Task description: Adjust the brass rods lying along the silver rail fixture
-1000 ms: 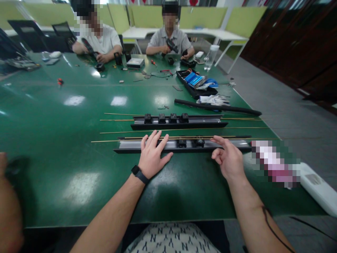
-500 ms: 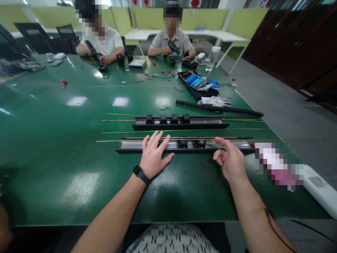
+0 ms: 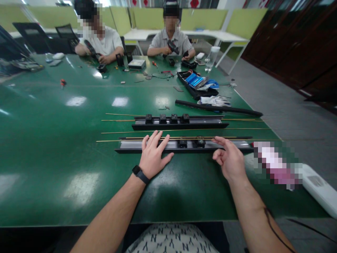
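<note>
My left hand, a dark watch on its wrist, lies with spread fingers across the nearer black channel. Its fingertips reach thin brass-coloured rods that run along the channel's top, and part of the channel is hidden under it. Further right, my right hand has its fingertips at the same rods, thumb side apart from the extended fingers; whether it presses on them I cannot tell. Between the hands, black blocks sit in the channel. Behind it lies a second black channel holding several black blocks.
A black strip, white gloves and a black tray with blue items lie further back. At the right are a blurred pink item and a white device. Two people sit opposite, holding power drills.
A blurred skin-coloured shape at the lower left edge has gone from view. Both my hands, the rods and the channels stay in place; the view shifts very slightly.
</note>
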Action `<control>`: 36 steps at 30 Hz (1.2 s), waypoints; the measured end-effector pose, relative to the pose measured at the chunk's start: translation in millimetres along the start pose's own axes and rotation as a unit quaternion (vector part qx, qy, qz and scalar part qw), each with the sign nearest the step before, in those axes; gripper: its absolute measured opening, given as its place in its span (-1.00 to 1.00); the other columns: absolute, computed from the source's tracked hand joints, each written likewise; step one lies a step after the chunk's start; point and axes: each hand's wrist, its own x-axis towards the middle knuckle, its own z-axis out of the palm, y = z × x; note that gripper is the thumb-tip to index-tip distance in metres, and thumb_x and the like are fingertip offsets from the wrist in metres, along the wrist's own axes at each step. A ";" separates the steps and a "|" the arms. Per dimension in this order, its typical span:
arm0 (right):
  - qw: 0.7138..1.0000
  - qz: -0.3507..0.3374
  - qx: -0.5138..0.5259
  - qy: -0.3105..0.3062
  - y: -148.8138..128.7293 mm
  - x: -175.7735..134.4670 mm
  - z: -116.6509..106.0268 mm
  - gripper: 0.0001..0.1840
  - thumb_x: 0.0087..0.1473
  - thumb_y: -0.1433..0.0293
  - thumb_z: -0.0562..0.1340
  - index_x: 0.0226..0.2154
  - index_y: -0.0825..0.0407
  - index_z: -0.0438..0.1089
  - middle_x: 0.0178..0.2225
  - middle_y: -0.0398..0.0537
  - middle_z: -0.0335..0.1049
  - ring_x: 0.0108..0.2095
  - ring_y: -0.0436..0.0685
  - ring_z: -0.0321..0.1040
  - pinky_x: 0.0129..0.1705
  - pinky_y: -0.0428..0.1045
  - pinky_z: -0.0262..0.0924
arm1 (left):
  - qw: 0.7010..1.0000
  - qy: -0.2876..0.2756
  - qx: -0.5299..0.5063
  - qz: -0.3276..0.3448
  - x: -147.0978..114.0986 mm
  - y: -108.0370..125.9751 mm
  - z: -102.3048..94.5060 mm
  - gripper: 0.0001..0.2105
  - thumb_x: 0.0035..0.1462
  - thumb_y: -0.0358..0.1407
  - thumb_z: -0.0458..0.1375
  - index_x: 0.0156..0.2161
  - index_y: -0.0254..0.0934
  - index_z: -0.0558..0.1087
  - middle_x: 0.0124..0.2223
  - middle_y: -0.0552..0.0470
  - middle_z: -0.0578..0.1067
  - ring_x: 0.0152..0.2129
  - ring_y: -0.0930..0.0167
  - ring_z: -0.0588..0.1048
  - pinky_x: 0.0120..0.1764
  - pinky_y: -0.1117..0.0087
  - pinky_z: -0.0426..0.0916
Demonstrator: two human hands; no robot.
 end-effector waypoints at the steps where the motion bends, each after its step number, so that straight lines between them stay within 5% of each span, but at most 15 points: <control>1: 1.000 0.003 -0.003 -0.006 -0.1 -0.4 0.2 -0.60 0.20 0.08 0.28 -0.12 0.03 0.59 -0.08 0.10 0.56 -0.65 -0.08 0.33 -0.76 -0.16 -0.19 | 1.000 0.000 0.000 0.000 0.0 0.1 -0.1 -0.40 0.27 -0.05 0.22 0.36 -0.15 0.31 0.42 -0.20 0.28 0.41 0.10 0.17 0.40 -0.07 -0.07; 18: 0.999 -0.002 0.018 0.030 -0.4 2.3 -0.8 -0.60 0.19 0.09 0.30 -0.17 0.07 0.61 -0.13 0.11 0.57 -0.67 -0.09 0.32 -0.77 -0.16 -0.20 | 1.000 0.003 0.000 0.002 -0.5 -0.6 0.5 -0.39 0.26 -0.06 0.23 0.36 -0.16 0.31 0.41 -0.20 0.28 0.40 0.08 0.18 0.40 -0.06 -0.07; 27: 0.997 0.018 -0.003 -0.069 0.4 -9.1 5.6 -0.61 0.17 0.12 0.36 -0.02 -0.03 0.59 -0.01 0.08 0.55 -0.64 -0.10 0.33 -0.75 -0.17 -0.18 | 1.000 0.005 -0.002 0.003 -0.8 0.2 -0.8 -0.40 0.27 -0.05 0.22 0.36 -0.17 0.31 0.41 -0.20 0.29 0.40 0.09 0.18 0.40 -0.06 -0.06; 33: 1.000 -0.004 0.027 0.015 -0.9 -0.3 -1.3 -0.67 0.19 0.15 0.32 -0.13 0.01 0.61 -0.09 0.06 0.55 -0.66 -0.10 0.31 -0.76 -0.17 -0.20 | 1.000 0.009 -0.002 0.003 -1.1 -0.9 0.6 -0.39 0.27 -0.05 0.23 0.35 -0.17 0.31 0.40 -0.21 0.30 0.40 0.09 0.19 0.40 -0.06 -0.07; 36: 1.000 -0.004 0.026 0.010 -0.8 -1.4 0.1 -0.68 0.18 0.16 0.33 -0.14 0.02 0.61 -0.09 0.07 0.55 -0.66 -0.10 0.31 -0.76 -0.17 -0.21 | 1.000 0.010 -0.004 0.002 -1.2 -0.7 1.2 -0.39 0.26 -0.05 0.23 0.35 -0.17 0.31 0.40 -0.20 0.30 0.40 0.08 0.19 0.40 -0.06 -0.06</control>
